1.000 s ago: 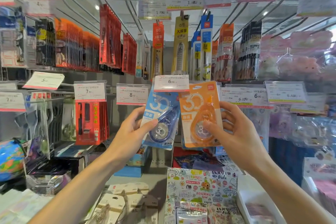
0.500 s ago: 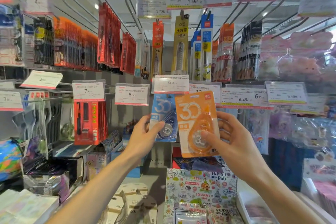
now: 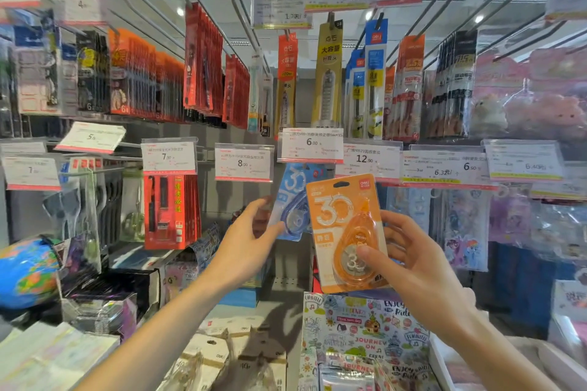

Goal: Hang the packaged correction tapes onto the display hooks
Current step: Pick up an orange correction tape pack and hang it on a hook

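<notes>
Two bare, sleeveless forearms, ringless fingers (image 3: 401,233).

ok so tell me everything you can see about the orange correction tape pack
The orange correction tape pack is a card with a clear plastic blister over a teardrop-shaped orange dispenser, a large white "30" and a hang slot at the top. It is upright, slightly tilted, held by the right hand, thumb on the blister, fingers behind. It is not on a hook, below the 6.00 price tag.
</notes>
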A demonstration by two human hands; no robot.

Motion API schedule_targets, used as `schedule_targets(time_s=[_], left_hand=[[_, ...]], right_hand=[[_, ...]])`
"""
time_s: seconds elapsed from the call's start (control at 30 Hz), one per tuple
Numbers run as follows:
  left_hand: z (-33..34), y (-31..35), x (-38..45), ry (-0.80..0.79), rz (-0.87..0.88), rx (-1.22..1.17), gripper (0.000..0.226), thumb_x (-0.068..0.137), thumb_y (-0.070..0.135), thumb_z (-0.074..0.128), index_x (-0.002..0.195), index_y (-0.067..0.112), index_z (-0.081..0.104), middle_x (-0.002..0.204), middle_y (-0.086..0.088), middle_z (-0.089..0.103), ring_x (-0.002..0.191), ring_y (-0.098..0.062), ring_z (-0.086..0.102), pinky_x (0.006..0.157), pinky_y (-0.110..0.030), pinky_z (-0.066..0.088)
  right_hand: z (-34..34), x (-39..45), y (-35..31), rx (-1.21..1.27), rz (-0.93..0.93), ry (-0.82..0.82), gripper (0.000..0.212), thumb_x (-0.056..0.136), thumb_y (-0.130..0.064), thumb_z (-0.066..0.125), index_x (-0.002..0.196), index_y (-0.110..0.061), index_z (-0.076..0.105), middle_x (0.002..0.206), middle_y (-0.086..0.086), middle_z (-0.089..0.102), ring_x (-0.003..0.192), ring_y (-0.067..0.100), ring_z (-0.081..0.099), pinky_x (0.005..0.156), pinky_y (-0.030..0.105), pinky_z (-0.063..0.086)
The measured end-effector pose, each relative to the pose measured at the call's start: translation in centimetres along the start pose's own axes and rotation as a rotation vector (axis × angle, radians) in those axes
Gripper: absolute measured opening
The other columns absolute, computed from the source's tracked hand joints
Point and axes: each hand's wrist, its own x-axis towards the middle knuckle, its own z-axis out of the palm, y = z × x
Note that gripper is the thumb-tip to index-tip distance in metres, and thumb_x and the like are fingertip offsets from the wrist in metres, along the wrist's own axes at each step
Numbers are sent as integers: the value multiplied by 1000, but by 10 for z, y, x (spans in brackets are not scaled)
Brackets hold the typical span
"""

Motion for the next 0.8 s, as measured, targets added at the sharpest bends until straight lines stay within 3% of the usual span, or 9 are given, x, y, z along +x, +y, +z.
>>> schedule_targets(time_s=[0.07, 0.1, 0.2, 0.27, 0.4, 0.53, 0.67, 0.8], left_hand=[[-14, 0, -10, 36, 27, 70, 46, 98, 26, 64, 141, 27, 50, 119, 11, 66, 108, 0, 63, 88, -14, 49], [-20, 1, -16, 67, 48, 104, 40, 98, 24, 64, 136, 28, 54, 115, 13, 67, 104, 1, 63, 84, -13, 49], [-35, 14, -29, 136, 86, 85, 16, 98, 26, 63, 112, 32, 64, 99, 14, 72, 89, -2, 68, 82, -30, 58], [-40, 29, -29, 151, 110, 13, 10, 98, 26, 62, 105, 33, 65, 94, 9, 74, 80, -5, 70, 77, -33, 61], [-39, 62, -13, 124, 177, -82, 19, 100, 25, 61, 118, 30, 60, 96, 4, 75, 76, -7, 71, 72, -29, 60], [-30, 84, 8, 102, 190, -137, 38, 100, 23, 61, 136, 26, 50, 102, 0, 69, 81, -15, 71, 62, -22, 56], [-32, 91, 15, 149, 227, -151, 37, 100, 19, 61, 136, 22, 54, 102, -3, 70, 74, -11, 71, 59, -21, 57], [-41, 96, 15, 181, 265, -160, 36, 100, 20, 62, 136, 22, 57, 99, -3, 71, 70, -7, 68, 63, -19, 58]], right_hand=[[3, 0, 2, 1, -10, -1, 47, 81, -29, 77, 124, -33, 60, 108, -11, 78, 100, 10, 76, 90, 42, 61], [4, 1, 3, 6, -11, -5, 47, 81, -29, 77, 125, -32, 60, 108, -11, 78, 100, 9, 76, 90, 40, 61], [5, 2, 5, 35, -3, -23, 46, 84, -25, 77, 125, -31, 60, 108, -10, 79, 99, 10, 76, 84, 36, 63], [6, 2, 6, 49, 0, -35, 44, 85, -21, 77, 124, -32, 60, 108, -10, 79, 99, 11, 77, 81, 33, 64], [9, 3, 5, 72, 10, -49, 42, 87, -16, 77, 123, -31, 60, 106, -10, 79, 96, 10, 77, 77, 29, 64], [10, 1, 5, 83, 27, -60, 43, 86, -18, 77, 124, -31, 60, 107, -7, 79, 96, 13, 78, 77, 35, 65], [14, -4, 9, 67, 37, -87, 43, 86, -20, 77, 124, -31, 61, 108, -3, 79, 98, 16, 77, 86, 42, 63], [26, -6, 13, 77, 72, -121, 41, 90, -16, 76, 125, -29, 61, 108, -2, 79, 99, 17, 77, 85, 45, 64]])
